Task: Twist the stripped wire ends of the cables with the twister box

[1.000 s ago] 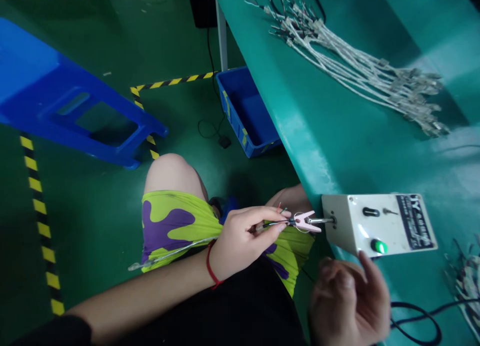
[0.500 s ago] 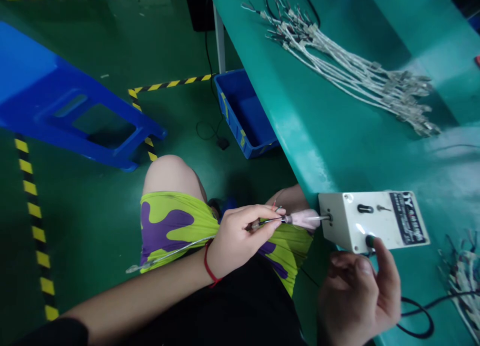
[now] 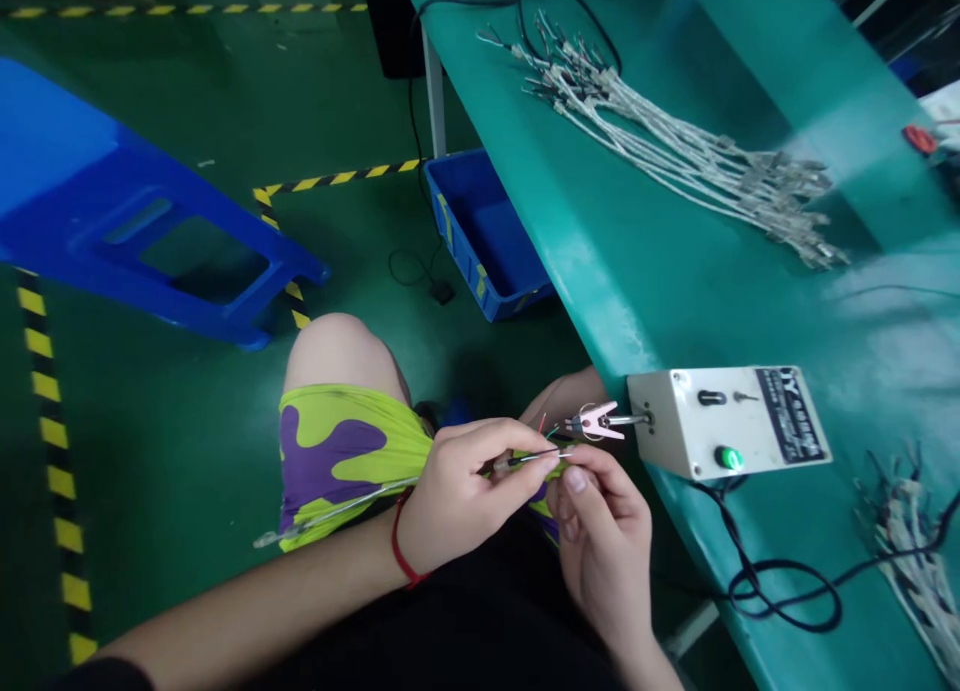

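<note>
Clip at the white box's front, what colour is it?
The clip is pale pink, clearest in the head view.

Blue bin [image 3: 495,221] — perhaps 1 stool [image 3: 90,201].

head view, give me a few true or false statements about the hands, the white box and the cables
1. The round green button on the white metal box is lit. True.
2. The right hand presses that button. False: it is off the box, at the coloured wire ends of the thin grey cable.
3. The left hand pinches the thin grey cable. True.
4. The bundle of white cables lies in the blue plastic bin. False: it lies on the teal bench; the bin stands on the floor.
5. A red band circles the left wrist. True.
</note>
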Motion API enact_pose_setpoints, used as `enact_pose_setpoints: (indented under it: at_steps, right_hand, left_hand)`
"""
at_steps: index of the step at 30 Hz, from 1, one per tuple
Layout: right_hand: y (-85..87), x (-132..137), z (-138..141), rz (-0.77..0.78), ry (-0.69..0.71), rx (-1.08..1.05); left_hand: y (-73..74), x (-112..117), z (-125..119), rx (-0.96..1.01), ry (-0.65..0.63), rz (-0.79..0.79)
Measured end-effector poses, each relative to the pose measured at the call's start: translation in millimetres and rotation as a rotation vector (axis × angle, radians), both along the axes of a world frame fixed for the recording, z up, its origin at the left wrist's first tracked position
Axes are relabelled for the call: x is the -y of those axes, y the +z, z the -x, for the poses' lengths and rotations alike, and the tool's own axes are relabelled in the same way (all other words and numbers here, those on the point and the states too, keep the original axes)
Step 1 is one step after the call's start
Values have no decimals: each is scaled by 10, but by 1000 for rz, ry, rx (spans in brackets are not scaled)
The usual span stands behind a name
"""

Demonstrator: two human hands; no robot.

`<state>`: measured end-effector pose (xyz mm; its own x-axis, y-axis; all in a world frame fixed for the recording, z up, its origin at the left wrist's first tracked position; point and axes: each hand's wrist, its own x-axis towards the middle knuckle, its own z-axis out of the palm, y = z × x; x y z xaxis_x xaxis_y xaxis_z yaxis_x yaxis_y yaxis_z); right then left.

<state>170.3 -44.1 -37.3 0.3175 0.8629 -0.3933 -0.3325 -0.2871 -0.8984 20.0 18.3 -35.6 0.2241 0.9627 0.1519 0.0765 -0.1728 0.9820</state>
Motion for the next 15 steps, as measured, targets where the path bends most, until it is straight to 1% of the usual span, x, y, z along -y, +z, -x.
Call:
enact_pose_setpoints:
  at_steps: [5,10,13,15]
  right_hand:
    - [71,-54,83,-29,26,-158]
    - [134,-54,101,-29,51,-252]
    - [160,-56,90,-3,50,-287]
    - [143,-46,93,0,33,-285]
  left_hand:
    - [17,38,26,13,-70,-21]
    - [41,77,69,67,-124,24]
    - [55,87,114,138,-217,70]
    - [72,99,136,175,-296,145]
